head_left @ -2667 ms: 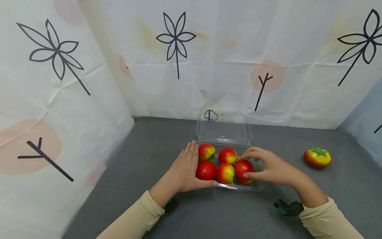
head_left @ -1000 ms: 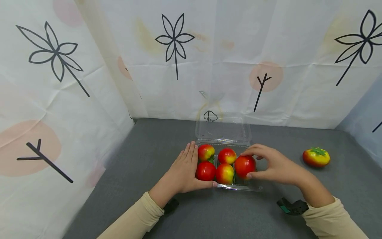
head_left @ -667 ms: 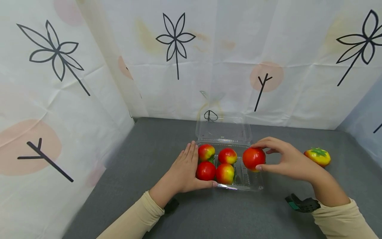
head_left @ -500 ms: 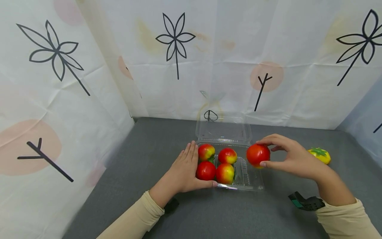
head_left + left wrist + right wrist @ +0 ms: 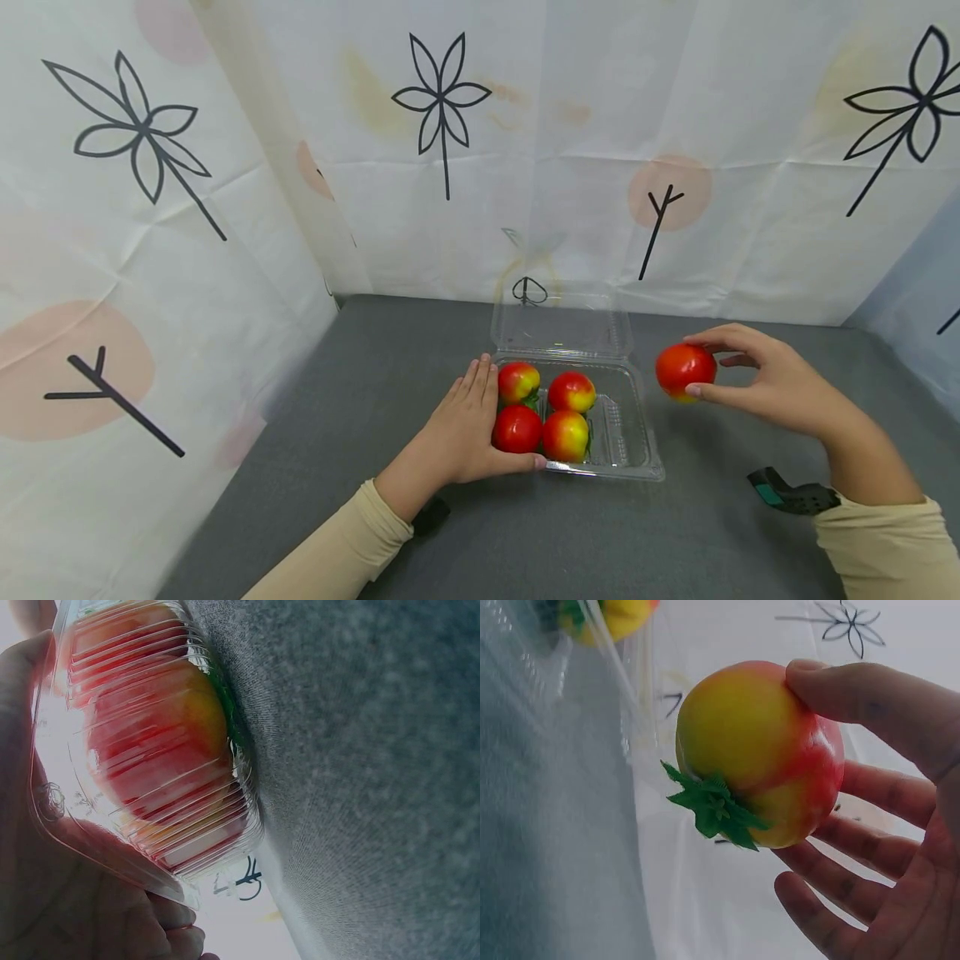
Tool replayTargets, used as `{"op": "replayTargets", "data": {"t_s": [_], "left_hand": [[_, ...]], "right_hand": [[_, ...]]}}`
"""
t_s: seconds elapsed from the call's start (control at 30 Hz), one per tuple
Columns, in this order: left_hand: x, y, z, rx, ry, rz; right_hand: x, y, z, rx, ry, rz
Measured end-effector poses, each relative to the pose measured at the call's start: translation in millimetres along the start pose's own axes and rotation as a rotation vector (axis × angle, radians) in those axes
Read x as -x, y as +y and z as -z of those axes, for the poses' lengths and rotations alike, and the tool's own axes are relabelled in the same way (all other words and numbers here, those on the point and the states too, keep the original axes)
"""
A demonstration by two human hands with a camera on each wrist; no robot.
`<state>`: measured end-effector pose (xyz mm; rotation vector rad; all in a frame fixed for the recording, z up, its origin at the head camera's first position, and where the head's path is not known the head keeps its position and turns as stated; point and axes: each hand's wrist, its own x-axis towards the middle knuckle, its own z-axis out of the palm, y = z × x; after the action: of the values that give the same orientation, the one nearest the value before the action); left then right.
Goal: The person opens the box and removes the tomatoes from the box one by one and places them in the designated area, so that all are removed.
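Observation:
My right hand [image 5: 780,387] pinches a red and yellow tomato [image 5: 684,371] between thumb and fingers, holding it in the air just right of a clear plastic box [image 5: 651,450]. In the right wrist view this tomato [image 5: 742,750] shows a green leafy calyx pointing downward. My left hand [image 5: 465,433] rests against the box's left side, fingers straight, thumb along its front edge. Several red-yellow tomatoes [image 5: 566,435] sit in the left and middle of the box. Through the ribbed plastic, the left wrist view shows a tomato [image 5: 161,739].
The box's clear lid [image 5: 562,329] stands raised at the back, before a white patterned cloth wall [image 5: 570,208]. Everything rests on a grey tabletop [image 5: 570,542]. Dark cameras are strapped to both wrists.
My right hand has lifted the tomato from the box's front right and carried it right, past the rim. The loose tomato on the far right is now hidden behind that hand. My left hand stays put.

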<state>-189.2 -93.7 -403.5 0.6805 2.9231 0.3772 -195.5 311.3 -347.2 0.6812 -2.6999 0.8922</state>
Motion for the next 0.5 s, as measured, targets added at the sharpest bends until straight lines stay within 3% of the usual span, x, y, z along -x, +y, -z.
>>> {"op": "replayTargets", "data": {"t_s": [0.5], "left_hand": [[-0.1,-0.1,-0.5,0.000,0.006,-0.001]], "right_hand": [[5.8,34.4,14.3,0.032,-0.029,-0.138]]}}
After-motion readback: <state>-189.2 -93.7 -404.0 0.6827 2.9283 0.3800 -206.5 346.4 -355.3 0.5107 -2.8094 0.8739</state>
